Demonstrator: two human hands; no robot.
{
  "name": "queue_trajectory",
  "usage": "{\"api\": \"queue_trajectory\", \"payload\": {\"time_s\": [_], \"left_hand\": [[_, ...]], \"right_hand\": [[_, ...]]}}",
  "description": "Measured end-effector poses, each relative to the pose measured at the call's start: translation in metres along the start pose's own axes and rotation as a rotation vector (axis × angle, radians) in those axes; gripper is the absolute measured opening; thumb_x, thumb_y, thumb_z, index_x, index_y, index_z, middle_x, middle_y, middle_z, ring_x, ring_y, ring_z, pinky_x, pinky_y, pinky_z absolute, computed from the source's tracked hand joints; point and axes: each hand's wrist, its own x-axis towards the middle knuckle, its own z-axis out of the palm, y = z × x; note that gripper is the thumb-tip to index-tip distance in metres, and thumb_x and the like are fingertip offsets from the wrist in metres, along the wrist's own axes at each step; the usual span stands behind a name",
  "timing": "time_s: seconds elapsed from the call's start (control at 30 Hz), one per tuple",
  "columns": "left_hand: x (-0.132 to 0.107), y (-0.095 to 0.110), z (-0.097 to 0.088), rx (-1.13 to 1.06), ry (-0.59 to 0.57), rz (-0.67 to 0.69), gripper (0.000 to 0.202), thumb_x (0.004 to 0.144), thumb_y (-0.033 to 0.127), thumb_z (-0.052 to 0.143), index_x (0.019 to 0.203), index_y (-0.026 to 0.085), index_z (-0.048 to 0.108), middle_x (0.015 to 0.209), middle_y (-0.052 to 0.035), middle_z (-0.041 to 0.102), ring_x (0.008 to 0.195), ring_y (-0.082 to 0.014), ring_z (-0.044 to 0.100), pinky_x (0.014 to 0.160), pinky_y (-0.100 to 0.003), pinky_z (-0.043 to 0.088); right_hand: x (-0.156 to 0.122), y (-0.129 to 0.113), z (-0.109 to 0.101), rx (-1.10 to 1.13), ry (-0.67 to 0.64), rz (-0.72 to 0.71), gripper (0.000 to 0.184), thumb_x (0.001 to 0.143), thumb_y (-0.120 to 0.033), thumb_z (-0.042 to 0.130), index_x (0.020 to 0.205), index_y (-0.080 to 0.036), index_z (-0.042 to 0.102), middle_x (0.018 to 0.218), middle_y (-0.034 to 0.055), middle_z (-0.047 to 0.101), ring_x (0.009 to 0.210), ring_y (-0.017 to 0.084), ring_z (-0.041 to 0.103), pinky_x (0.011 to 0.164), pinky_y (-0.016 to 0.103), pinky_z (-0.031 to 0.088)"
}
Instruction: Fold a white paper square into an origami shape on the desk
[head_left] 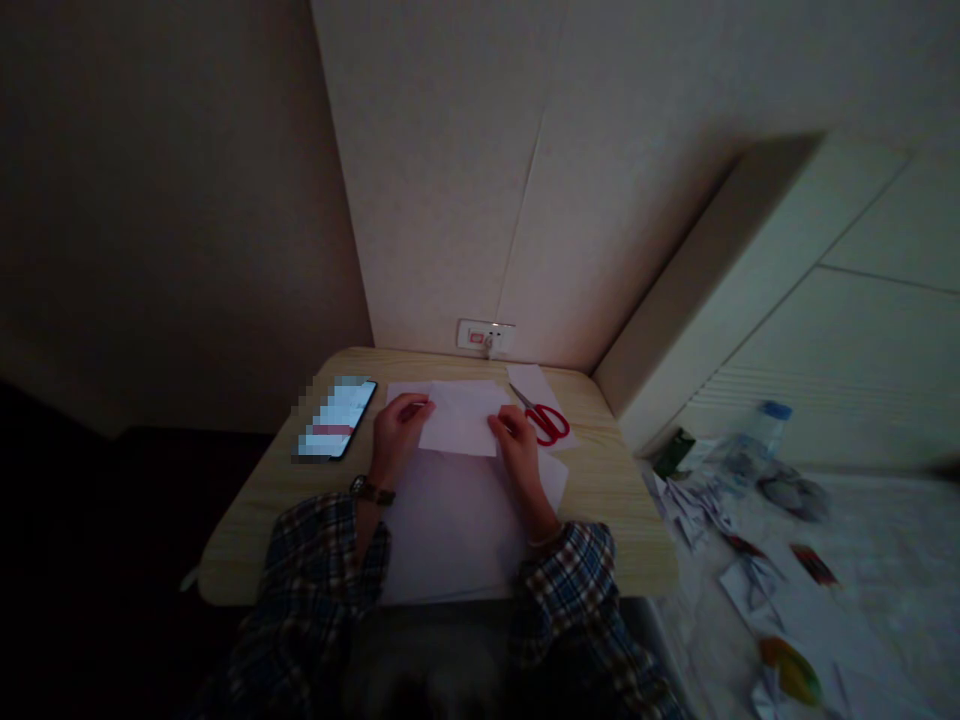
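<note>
A small white sheet of paper (459, 420) is held up by its two sides above the table. My left hand (399, 428) pinches its left edge between thumb and fingers. At the opposite edge my right hand (516, 440) is closed on the same sheet. Beneath lies a larger white sheet (454, 530), flat on the wooden table (622, 530). Red-handled scissors (546, 420) rest on another piece of paper (525, 376), just right of my right hand, with their blades pointing up and left.
A phone (337, 420) with a lit screen lies on the table's left side. Behind the table is a wall socket (486, 336) with a plug in it. On the lower surface at right are paper scraps (694, 505), a blue-capped bottle (770, 428) and a yellow-green object (789, 670).
</note>
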Motion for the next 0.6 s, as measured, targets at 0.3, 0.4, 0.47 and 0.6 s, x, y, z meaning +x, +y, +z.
{"api": "queue_trajectory", "payload": {"time_s": [0.3, 0.4, 0.47, 0.6], "left_hand": [[-0.0001, 0.0002, -0.0005, -0.003, -0.022, 0.038, 0.022, 0.064, 0.034, 0.065, 0.074, 0.015, 0.064, 0.075, -0.0030, 0.066, 0.075, -0.0174, 0.061, 0.070, -0.028, 0.049], [0.0004, -0.0011, -0.0004, -0.027, -0.022, 0.036, 0.023, 0.063, 0.034, 0.066, 0.074, 0.015, 0.063, 0.075, -0.0027, 0.065, 0.075, -0.0173, 0.061, 0.071, -0.029, 0.049], [0.0001, -0.0002, -0.0003, -0.049, -0.015, 0.025, 0.023, 0.063, 0.034, 0.067, 0.075, 0.015, 0.063, 0.076, -0.0026, 0.065, 0.075, -0.0173, 0.061, 0.071, -0.029, 0.049], [-0.0014, 0.0032, -0.0004, -0.068, 0.009, 0.005, 0.024, 0.063, 0.034, 0.067, 0.076, 0.015, 0.062, 0.077, -0.0024, 0.064, 0.075, -0.0165, 0.060, 0.071, -0.028, 0.048]], "right_hand": [[-0.0021, 0.0062, 0.0002, 0.018, 0.076, 0.090, 0.019, 0.071, -0.035, 0.057, 0.077, -0.017, 0.059, 0.076, 0.0017, 0.060, 0.073, 0.016, 0.053, 0.071, 0.029, 0.043], [-0.0027, 0.0090, -0.0001, 0.050, 0.105, 0.114, 0.021, 0.070, -0.034, 0.057, 0.083, -0.017, 0.061, 0.083, 0.0035, 0.062, 0.076, 0.017, 0.054, 0.073, 0.031, 0.045], [-0.0025, 0.0080, -0.0004, 0.074, 0.086, 0.102, 0.019, 0.071, -0.031, 0.056, 0.083, -0.018, 0.061, 0.084, 0.0035, 0.063, 0.077, 0.017, 0.055, 0.072, 0.031, 0.046], [-0.0021, 0.0009, -0.0002, 0.153, 0.012, 0.059, 0.015, 0.074, -0.026, 0.054, 0.087, -0.021, 0.060, 0.084, 0.0029, 0.062, 0.077, 0.017, 0.057, 0.068, 0.029, 0.047]]}}
